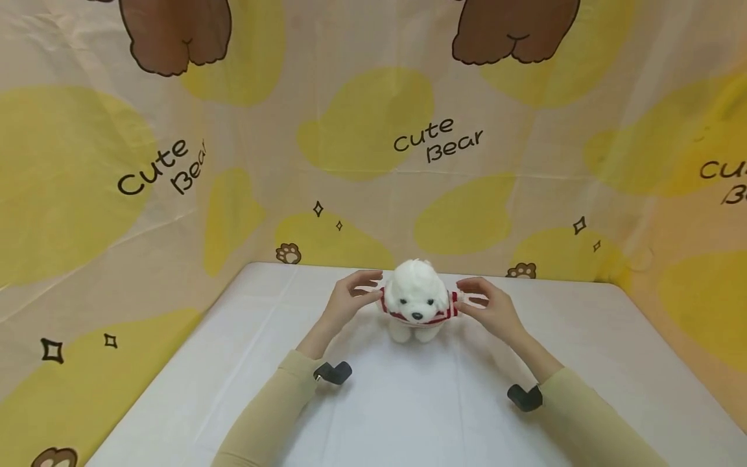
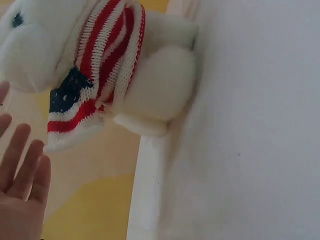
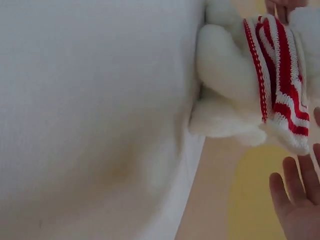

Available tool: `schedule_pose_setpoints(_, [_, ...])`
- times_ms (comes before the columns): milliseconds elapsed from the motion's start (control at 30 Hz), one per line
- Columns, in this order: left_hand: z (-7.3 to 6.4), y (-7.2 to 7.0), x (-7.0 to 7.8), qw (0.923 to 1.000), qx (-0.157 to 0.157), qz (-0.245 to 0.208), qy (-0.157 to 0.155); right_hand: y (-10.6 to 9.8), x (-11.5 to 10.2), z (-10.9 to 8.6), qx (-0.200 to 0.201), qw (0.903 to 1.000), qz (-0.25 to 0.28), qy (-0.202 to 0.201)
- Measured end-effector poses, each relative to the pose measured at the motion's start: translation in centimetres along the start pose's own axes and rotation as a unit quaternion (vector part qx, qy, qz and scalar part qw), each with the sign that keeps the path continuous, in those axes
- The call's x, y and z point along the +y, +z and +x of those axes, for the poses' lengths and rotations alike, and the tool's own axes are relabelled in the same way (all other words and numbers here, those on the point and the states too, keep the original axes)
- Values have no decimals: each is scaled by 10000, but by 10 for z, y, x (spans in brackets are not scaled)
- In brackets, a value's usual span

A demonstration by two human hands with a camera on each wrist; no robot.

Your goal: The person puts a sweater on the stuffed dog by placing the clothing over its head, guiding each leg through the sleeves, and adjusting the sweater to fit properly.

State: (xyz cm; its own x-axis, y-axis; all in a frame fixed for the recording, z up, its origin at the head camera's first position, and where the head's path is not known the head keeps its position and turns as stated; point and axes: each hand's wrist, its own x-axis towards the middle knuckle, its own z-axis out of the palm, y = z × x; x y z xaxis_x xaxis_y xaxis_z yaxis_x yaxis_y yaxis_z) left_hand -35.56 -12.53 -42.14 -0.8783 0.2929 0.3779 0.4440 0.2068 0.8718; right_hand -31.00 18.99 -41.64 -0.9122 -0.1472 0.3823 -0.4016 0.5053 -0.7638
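One plush dog (image 1: pixel 417 292) between hands (image 1: pixel 347 298) (image 1: pixel 493 310)

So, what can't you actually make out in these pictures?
Plush dog: in the head view, its back is hidden behind its own head and body; in the right wrist view, the right edge cuts off its face.
Left hand: partly cut off by the left edge of the left wrist view.
Right hand: partly cut off by the right wrist view's right edge.
Upper-left brown figure: the head view's top edge cuts it off.
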Motion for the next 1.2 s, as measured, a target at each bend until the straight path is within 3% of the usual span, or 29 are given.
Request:
schedule_pose_setpoints(100, [-2,0,15,9973,-527,-242,461,2,-3,0,-225,9975,122,-660])
schedule_pose_setpoints(233, [-8,8,38,9938,-903,41,653,11,-6,-1,-344,9944,-47,-997])
schedule_pose_setpoints(333, [-9,18,46,9931,-864,255,746,17,-8,-3,-131,9944,-167,-1038])
schedule_pose_setpoints(467, [-5,28,37,9944,-554,368,818,19,-19,-9,57,9938,207,-1090])
schedule_pose_setpoints(633, [3,33,23,9963,-344,478,631,16,-34,-14,42,9942,580,-900])
schedule_pose_setpoints(800, [7,34,32,9974,-323,393,505,14,-21,-11,-69,9921,1037,-702])
schedule_pose_setpoints(967, [10,38,45,9989,-444,76,149,10,-11,-8,-69,9852,1646,-472])
schedule_pose_setpoints(1033, [11,40,50,9984,-543,-128,-81,7,-13,-8,6,9852,1684,-319])
schedule_pose_setpoints(1200, [12,48,48,9950,-643,-559,-527,1,-20,-10,74,9856,1688,17])
